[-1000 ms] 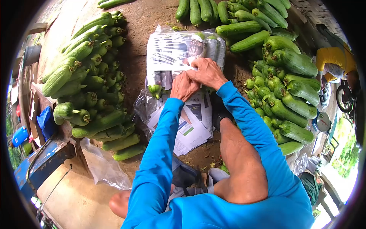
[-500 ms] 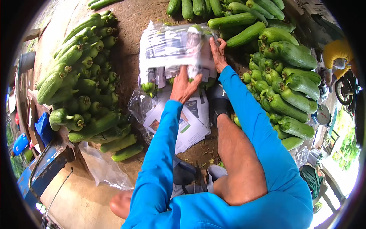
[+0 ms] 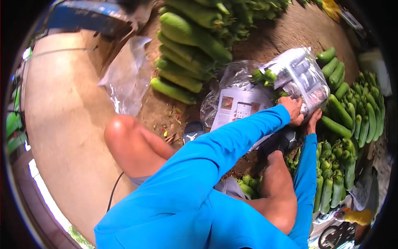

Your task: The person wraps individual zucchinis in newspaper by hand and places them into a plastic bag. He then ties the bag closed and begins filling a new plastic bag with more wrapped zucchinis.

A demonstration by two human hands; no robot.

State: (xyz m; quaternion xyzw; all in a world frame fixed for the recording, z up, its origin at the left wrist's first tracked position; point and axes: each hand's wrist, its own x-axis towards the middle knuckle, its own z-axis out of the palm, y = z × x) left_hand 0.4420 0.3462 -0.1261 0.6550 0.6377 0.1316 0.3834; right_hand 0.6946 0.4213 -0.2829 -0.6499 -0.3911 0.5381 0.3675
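Observation:
A clear plastic bag (image 3: 309,79) holds long green gourds wrapped in printed newspaper; it lies tilted on the ground. Stem ends of a few gourds (image 3: 265,76) stick out of its open near-left side. My left hand (image 3: 291,109) has its fingers curled on the bag's near edge. Beside it, my right hand (image 3: 314,119) grips the lower right corner, its fingertips partly hidden by the bag. Loose printed paper sheets (image 3: 238,107) lie to the left of the bag, over crumpled clear plastic (image 3: 213,103).
Large gourds (image 3: 190,37) are heaped at the top. More piles of gourds (image 3: 365,108) stand at the right, by my leg. A clear plastic sheet (image 3: 128,74) lies near a pale board (image 3: 62,108) on the left. My sandalled foot (image 3: 280,141) is close below the bag.
The view has swung left, so the bag now sits to the right. My right hand has shifted from the bag's far right side to its near corner, close to my left hand.

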